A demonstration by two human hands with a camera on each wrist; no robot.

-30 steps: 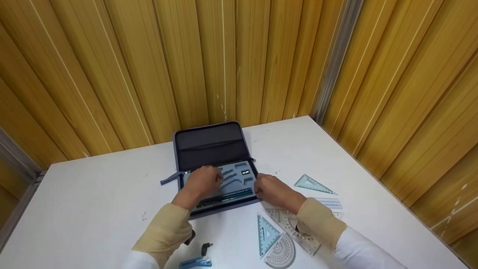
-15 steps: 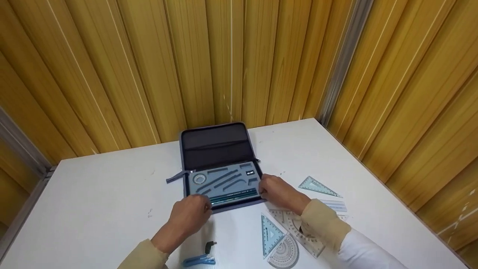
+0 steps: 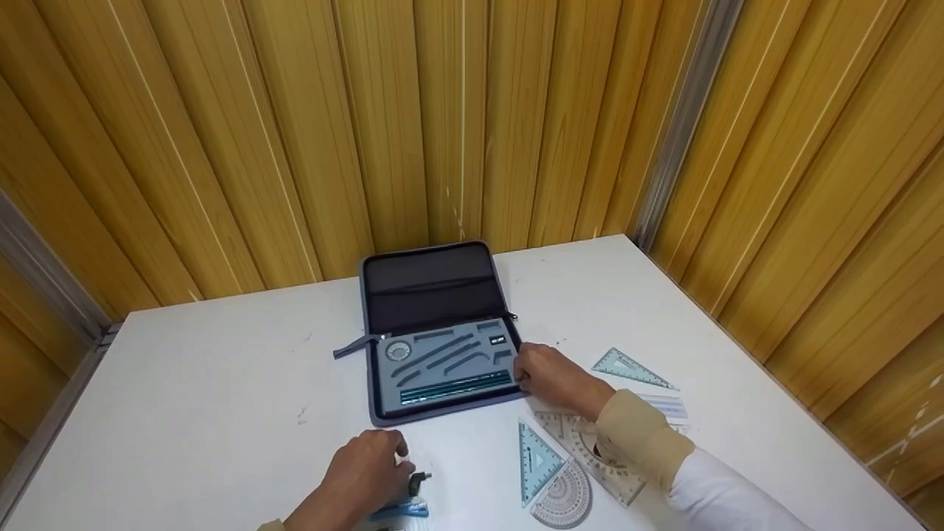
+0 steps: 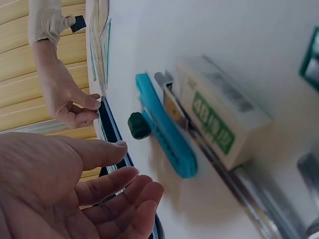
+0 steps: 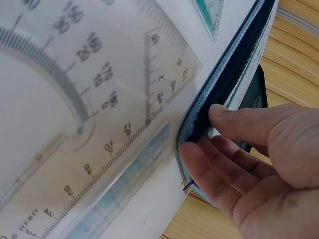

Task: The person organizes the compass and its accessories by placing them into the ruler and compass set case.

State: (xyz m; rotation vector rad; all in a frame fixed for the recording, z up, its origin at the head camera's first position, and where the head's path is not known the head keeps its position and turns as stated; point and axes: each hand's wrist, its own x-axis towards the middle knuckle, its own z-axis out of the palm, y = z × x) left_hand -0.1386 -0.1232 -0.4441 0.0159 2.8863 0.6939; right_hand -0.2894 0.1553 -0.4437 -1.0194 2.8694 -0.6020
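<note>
An open zip case [image 3: 431, 295] lies at the back of the table, its lid folded back. Its grey foam insert [image 3: 435, 335] bears dark green pencils [image 3: 456, 388], a round dial-like disc [image 3: 398, 351] and a small sharpener [image 3: 497, 340], besides several vacant slots. My right hand [image 3: 553, 375] grips the case's right edge between thumb and fingers. Nothing is in my left hand [image 3: 366, 468], which hovers with loosely bent fingers before the case. Near its fingertips are a small dark cap-like piece [image 4: 139, 125] and a slim blue plastic tool [image 4: 167, 129].
A white eraser box [image 4: 219, 114] marked 4B lies beside the blue tool, next to metal pieces. Right of the case are clear set squares [image 3: 537, 461] [image 3: 627, 366], a protractor [image 3: 564, 498] and a larger clear template [image 3: 616, 476]. Yellow panelled walls [image 3: 413, 110] bound the table.
My left hand has drawn back from over the foam insert, past the case's front edge, toward the small pieces in front. My right hand has stayed at the case's right edge.
</note>
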